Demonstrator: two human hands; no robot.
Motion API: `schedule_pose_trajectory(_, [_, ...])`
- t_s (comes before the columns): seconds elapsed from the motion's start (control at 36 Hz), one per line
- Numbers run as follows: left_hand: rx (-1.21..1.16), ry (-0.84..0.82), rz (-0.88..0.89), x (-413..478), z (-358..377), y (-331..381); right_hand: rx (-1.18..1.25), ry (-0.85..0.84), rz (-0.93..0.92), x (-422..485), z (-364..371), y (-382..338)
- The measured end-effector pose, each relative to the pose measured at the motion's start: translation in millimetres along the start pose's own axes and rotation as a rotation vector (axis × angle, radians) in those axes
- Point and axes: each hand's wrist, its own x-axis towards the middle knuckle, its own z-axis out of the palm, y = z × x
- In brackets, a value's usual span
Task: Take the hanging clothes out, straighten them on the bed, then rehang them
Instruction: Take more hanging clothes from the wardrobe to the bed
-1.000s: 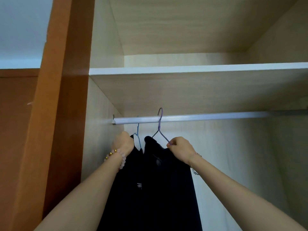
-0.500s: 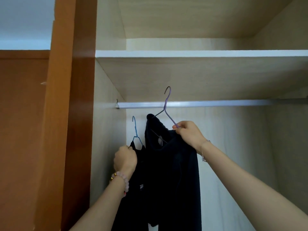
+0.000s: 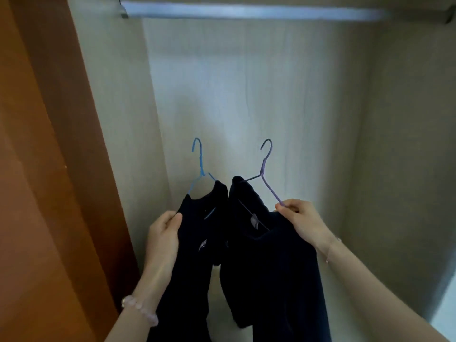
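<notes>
Two dark navy garments hang from wire hangers inside the wardrobe, both well below the rail (image 3: 246, 11). My left hand (image 3: 164, 233) grips the left shoulder of the left garment (image 3: 192, 255), which sits on a blue hanger (image 3: 200, 166). My right hand (image 3: 299, 220) pinches the right arm of the purple hanger (image 3: 267, 178) that carries the right garment (image 3: 271, 267). Both hooks point up, free of the rail. The lower ends of the garments run out of view.
The orange-brown wardrobe door edge (image 3: 61, 169) stands close on my left. Pale wood walls enclose the compartment: back panel (image 3: 246, 95), right side (image 3: 407, 144). The silver rail carries nothing.
Both hangers have come off the rail and dropped well below it, one in each hand. My view has tilted downward, so the upper shelf is out of sight.
</notes>
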Motion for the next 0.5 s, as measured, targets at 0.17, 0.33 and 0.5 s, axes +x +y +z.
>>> schedule_pose_trajectory(0.17, [-0.127,-0.137,-0.135,-54,-3,-35,-0.047,0.041,0.107,-51,-12,77])
schedule_pose_trajectory(0.33, [-0.142,-0.295,-0.115,-71,8,-60,-0.114,0.175,0.093,-83,-40,95])
schedule_pose_trajectory(0.5, [-0.205,-0.45,-0.072,-56,27,-65,-0.154,0.375,0.097,-114,-65,85])
